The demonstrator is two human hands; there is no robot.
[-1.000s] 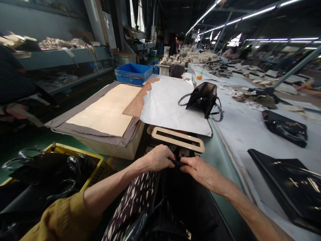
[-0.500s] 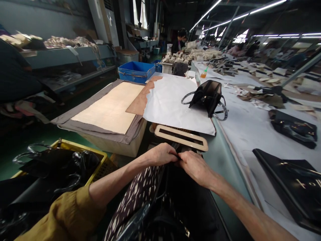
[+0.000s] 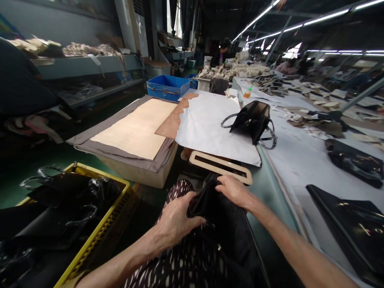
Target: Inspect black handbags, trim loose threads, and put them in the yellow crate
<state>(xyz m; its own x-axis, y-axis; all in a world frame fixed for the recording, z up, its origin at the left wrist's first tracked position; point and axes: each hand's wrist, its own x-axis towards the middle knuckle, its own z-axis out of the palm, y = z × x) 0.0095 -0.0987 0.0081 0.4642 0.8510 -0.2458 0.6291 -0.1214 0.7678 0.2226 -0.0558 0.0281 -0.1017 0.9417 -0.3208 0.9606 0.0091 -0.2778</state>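
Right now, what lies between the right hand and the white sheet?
In the head view, a cream slotted frame lies between the right hand and the white sheet.

At bottom centre the black bag (image 3: 237, 236) looks smooth with a dull sheen, against matt printed cloth (image 3: 183, 260). The crate (image 3: 100, 232) at lower left is yellow plastic; the handles (image 3: 82, 216) in it wear clear, crinkled, shiny wrap. Left of centre, soft grey fabric (image 3: 87, 138) lies under a smooth, matt cream sheet (image 3: 138, 126). Upper centre, the white sheet (image 3: 210, 124) looks like paper, faintly creased, and the bin (image 3: 168, 86) is scuffed blue plastic. The pale slotted frame (image 3: 220, 168) is smooth (wood or board, hard to tell). At lower right, the flat bag (image 3: 345, 228) carries glossy, gold-toned metal fittings (image 3: 367, 230).
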